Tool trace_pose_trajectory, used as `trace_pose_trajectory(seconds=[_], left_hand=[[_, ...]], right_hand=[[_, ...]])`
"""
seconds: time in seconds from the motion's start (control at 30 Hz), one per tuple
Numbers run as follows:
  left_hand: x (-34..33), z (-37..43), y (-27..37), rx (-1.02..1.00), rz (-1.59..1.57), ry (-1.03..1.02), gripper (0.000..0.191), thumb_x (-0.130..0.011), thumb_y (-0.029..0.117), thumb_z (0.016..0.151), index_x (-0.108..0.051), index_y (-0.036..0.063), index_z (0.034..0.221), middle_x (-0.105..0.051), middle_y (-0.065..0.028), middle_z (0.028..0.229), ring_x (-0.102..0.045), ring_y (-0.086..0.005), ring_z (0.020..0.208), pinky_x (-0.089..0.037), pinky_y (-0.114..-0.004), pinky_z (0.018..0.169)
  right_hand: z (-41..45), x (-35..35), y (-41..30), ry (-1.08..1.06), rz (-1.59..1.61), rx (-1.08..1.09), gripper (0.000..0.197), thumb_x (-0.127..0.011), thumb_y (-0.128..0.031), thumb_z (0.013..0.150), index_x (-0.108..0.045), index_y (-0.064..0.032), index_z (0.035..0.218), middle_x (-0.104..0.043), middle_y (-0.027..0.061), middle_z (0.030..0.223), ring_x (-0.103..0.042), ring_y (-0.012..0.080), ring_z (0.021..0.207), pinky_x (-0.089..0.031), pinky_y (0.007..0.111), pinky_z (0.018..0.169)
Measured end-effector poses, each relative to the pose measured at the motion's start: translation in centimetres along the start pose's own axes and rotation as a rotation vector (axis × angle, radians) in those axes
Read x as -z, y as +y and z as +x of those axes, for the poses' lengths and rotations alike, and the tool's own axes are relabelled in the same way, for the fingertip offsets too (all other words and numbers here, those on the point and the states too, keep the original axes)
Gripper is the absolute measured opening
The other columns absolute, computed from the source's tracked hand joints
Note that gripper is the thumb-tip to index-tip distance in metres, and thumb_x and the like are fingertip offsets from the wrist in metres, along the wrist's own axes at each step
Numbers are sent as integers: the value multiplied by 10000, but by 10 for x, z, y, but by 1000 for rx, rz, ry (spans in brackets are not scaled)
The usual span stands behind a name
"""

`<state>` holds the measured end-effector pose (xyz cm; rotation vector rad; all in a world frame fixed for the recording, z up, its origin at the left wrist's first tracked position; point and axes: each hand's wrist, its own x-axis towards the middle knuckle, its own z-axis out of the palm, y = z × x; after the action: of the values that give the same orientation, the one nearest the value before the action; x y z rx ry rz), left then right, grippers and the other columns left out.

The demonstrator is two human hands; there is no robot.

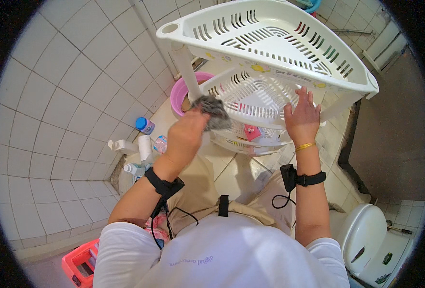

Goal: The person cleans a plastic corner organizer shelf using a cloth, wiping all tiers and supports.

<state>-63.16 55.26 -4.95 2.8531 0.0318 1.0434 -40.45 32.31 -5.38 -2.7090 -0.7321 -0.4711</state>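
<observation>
A white plastic corner rack (212,45) with several slotted tiers stands in front of me. My left hand (189,131) is shut on a grey cloth (214,113), held against or close to the left end of the second tier, near the white post (184,66). Motion blurs this hand slightly. At the right front of the second tier (259,118), my right hand (303,120) has its fingers spread below the top tier's front panel. It appears to rest on the rim, with no loose object seen in it.
A pink basin (176,93) sits behind the rack's left post. Bottles, including a blue-lidded jar (145,125) and a white pump bottle (123,146), stand by the tiled wall. A small pink item (252,132) lies on a lower tier. At right is a toilet (365,239).
</observation>
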Motion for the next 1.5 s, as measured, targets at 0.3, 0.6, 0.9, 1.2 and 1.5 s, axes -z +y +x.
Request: trace_pose_trajectory(seconds=[0.3,0.6,0.9,1.2,1.5], left_hand=[[-22,30,36,-31,-63,-24,428,-613,4,742,-632,82,1162,-692,-161,1126,-664,-339,1075,-559,-400,832],[-46,58,80,-340,-191,-118,398,-636,163,805,-637,166,1204,-648,-156,1166,-654,-321,1002,-550,-379,846],[-4,38,-2,-394,-28,-170,262,-698,153,721,-687,132,983,-659,-158,1210,-652,-355,1065,-556,-397,867],[-59,64,52,-552,-167,-110,217,-657,166,723,-678,115,932,-639,-152,1173,-654,-286,970,-553,-383,807],[-27,42,-18,-541,-13,-106,137,-716,179,730,-651,113,831,-663,-125,1158,-661,-308,998,-554,-417,869]], right_hand=[[1,5,-5,-1,-11,4,578,-534,-330,928,-433,-8,1397,-503,133,1456,-397,323,1410,-277,582,1136],[2,-3,1,16,44,5,532,-519,-369,969,-451,-46,1385,-459,168,1489,-403,356,1396,-290,575,1133],[1,2,0,16,21,18,542,-487,-426,988,-455,-70,1396,-457,194,1483,-399,367,1397,-293,612,1110],[1,-4,1,79,10,95,564,-520,-442,971,-456,-69,1390,-475,220,1458,-452,397,1349,-312,614,1093],[-6,-3,3,113,74,131,543,-586,-395,941,-464,-114,1389,-509,211,1430,-469,397,1336,-337,605,1086]])
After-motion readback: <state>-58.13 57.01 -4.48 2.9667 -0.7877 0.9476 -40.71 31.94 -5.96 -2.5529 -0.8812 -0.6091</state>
